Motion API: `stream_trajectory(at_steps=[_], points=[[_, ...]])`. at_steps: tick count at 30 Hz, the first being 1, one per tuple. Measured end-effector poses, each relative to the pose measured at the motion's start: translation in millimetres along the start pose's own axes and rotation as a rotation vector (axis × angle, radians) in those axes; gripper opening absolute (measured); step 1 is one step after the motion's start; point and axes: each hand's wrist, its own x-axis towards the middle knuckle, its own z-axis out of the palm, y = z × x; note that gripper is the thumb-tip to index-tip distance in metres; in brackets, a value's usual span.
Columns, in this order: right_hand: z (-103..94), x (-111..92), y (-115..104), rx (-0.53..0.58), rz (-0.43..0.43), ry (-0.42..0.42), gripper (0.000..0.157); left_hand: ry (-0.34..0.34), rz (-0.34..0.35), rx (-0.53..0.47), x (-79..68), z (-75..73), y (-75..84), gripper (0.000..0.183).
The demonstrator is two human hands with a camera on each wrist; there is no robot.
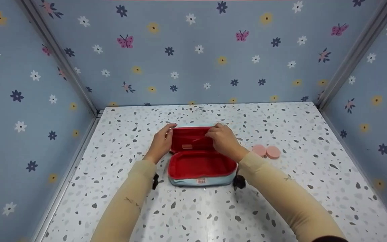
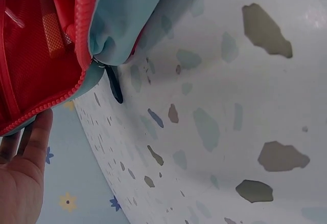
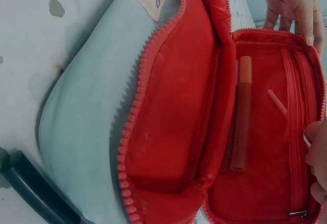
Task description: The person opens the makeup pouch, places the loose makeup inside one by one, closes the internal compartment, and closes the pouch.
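Observation:
A light blue pencil case [image 1: 202,166] with red lining lies unzipped on the table, its lid raised toward the back. My left hand [image 1: 161,143] grips the lid's left edge, thumb inside and fingers behind. At the lid's upper right, my right hand [image 1: 225,141] has curled fingers on the edge by the inner pocket's zip; a thin pale sliver shows at the fingertips, its kind unclear. Behind the lid's red mesh [image 3: 263,183] are an orange tube-like piece [image 3: 242,116] and a small pale stick [image 3: 277,102]. The bottom compartment [image 3: 171,116] shows bare red lining.
Two pink round pieces [image 1: 273,152] sit side by side on the speckled table [image 1: 297,188], right of the case. A dark zip pull [image 2: 113,83] hangs from the case's corner. Flowered panels [image 1: 197,60] stand behind and at both sides.

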Motion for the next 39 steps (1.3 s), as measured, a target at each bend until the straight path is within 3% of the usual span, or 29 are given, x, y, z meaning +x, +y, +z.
stream_trajectory(at_steps=[16, 26, 39], points=[[10.1, 4, -8, 0.112, 0.041, -0.022, 0.029, -0.003, -0.025, 0.002, -1.4, -0.3, -0.5, 0.042], [15.2, 2, -7, 0.01, -0.016, 0.045, 0.026, -0.001, 0.002, -0.003, -0.5, -0.5, 1.1, 0.041], [14.0, 3, -14, -0.026, 0.043, -0.12, 0.027, -0.005, 0.019, -0.004, -0.5, 1.1, -0.5, 0.042]])
